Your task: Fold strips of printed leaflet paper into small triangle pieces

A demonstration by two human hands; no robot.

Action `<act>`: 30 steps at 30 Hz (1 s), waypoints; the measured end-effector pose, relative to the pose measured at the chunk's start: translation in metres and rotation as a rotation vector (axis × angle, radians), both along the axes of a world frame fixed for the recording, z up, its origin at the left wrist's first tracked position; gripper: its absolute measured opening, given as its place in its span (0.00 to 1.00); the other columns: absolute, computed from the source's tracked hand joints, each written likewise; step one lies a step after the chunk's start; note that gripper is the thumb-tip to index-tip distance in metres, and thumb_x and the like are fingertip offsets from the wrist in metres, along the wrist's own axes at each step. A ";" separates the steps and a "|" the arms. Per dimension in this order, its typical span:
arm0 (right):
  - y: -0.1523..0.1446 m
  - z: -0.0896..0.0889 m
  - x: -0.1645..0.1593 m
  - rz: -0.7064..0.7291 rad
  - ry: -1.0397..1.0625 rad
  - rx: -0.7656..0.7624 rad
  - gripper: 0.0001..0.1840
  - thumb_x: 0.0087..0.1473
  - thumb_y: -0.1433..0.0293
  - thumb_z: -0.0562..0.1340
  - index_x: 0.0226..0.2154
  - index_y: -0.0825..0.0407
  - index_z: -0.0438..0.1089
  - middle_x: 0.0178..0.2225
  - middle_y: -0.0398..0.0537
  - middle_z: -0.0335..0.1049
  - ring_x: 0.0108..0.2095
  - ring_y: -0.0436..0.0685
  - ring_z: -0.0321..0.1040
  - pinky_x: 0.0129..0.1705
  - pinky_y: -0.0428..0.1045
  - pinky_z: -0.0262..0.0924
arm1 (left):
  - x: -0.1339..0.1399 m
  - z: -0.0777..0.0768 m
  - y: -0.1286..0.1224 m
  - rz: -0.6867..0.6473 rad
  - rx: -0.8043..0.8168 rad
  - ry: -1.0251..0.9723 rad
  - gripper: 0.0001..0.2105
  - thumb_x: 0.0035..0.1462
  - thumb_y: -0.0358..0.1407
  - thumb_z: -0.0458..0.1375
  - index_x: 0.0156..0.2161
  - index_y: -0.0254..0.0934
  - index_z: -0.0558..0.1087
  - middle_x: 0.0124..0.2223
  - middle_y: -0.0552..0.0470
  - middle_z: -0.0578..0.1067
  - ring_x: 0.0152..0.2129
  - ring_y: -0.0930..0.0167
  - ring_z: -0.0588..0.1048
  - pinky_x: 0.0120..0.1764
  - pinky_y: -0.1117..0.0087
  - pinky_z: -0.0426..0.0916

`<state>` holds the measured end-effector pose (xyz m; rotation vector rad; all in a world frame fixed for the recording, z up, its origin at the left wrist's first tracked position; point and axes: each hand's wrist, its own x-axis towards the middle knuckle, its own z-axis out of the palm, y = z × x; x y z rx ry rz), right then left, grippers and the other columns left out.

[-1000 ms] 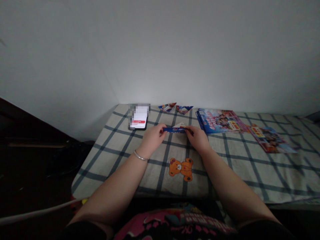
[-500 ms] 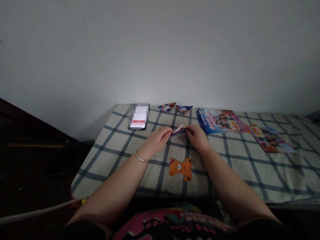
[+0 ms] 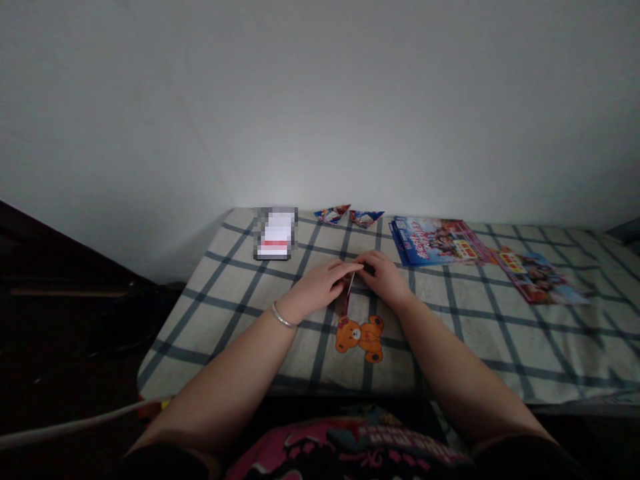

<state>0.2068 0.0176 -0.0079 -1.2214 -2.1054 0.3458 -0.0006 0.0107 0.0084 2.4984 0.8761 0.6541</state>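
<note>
A small piece of folded paper (image 3: pixel 349 291) stands nearly edge-on between my hands, above the checked tablecloth, its dark red and white edge towards me. My left hand (image 3: pixel 320 287) closes on it from the left, with the forefinger reaching over the top edge. From the right, my right hand (image 3: pixel 384 277) grips the upper end with curled fingers, its fingertips meeting those of the left. Much of the paper is hidden by the fingers. Against the wall lie two folded paper shapes, a left one (image 3: pixel 332 215) and a right one (image 3: pixel 367 218), in blue and red print.
A phone (image 3: pixel 277 235) with a lit, blurred screen lies at the back left. Several printed leaflets (image 3: pixel 435 240) are stacked on the right, with another leaflet (image 3: pixel 543 275) beyond them. An orange bear picture (image 3: pixel 360 338) is on the checked tablecloth (image 3: pixel 470 347). A wall (image 3: pixel 320 107) rises behind.
The folded paper has turned from lying crosswise to standing edge-on, pointing towards me. My hands have come closer together, and their fingertips now meet at its upper end.
</note>
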 end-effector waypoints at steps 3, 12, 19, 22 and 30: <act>0.001 -0.001 -0.001 0.006 0.003 -0.010 0.08 0.56 0.69 0.61 0.40 0.49 0.73 0.40 0.49 0.73 0.44 0.58 0.68 0.49 0.55 0.62 | 0.000 0.001 0.000 0.004 0.028 0.008 0.21 0.56 0.24 0.53 0.53 0.43 0.66 0.47 0.51 0.71 0.46 0.69 0.71 0.50 0.64 0.68; 0.000 -0.004 -0.002 -0.038 -0.096 -0.019 0.20 0.49 0.68 0.68 0.46 0.51 0.70 0.45 0.51 0.72 0.47 0.61 0.66 0.51 0.57 0.60 | -0.002 0.006 -0.002 0.105 0.337 0.075 0.04 0.53 0.29 0.60 0.36 0.38 0.73 0.45 0.48 0.70 0.45 0.64 0.67 0.50 0.60 0.65; 0.000 -0.002 0.001 0.004 -0.011 -0.053 0.11 0.54 0.68 0.64 0.42 0.49 0.73 0.41 0.49 0.75 0.44 0.59 0.68 0.49 0.56 0.60 | -0.004 0.010 0.002 0.114 0.431 0.180 0.02 0.58 0.31 0.58 0.36 0.38 0.72 0.38 0.52 0.75 0.46 0.65 0.69 0.59 0.54 0.56; 0.000 -0.002 0.004 -0.024 0.087 -0.112 0.09 0.59 0.67 0.59 0.39 0.48 0.74 0.39 0.48 0.76 0.43 0.58 0.70 0.47 0.54 0.62 | -0.005 0.011 0.001 0.247 0.475 0.243 0.03 0.60 0.31 0.55 0.36 0.37 0.72 0.37 0.50 0.75 0.45 0.65 0.70 0.58 0.54 0.57; -0.004 0.002 0.003 -0.003 0.144 -0.111 0.09 0.56 0.68 0.60 0.40 0.49 0.73 0.39 0.48 0.75 0.41 0.56 0.71 0.46 0.53 0.63 | -0.006 0.011 -0.001 0.393 0.377 0.383 0.06 0.63 0.32 0.51 0.42 0.36 0.70 0.37 0.48 0.73 0.35 0.66 0.73 0.34 0.67 0.67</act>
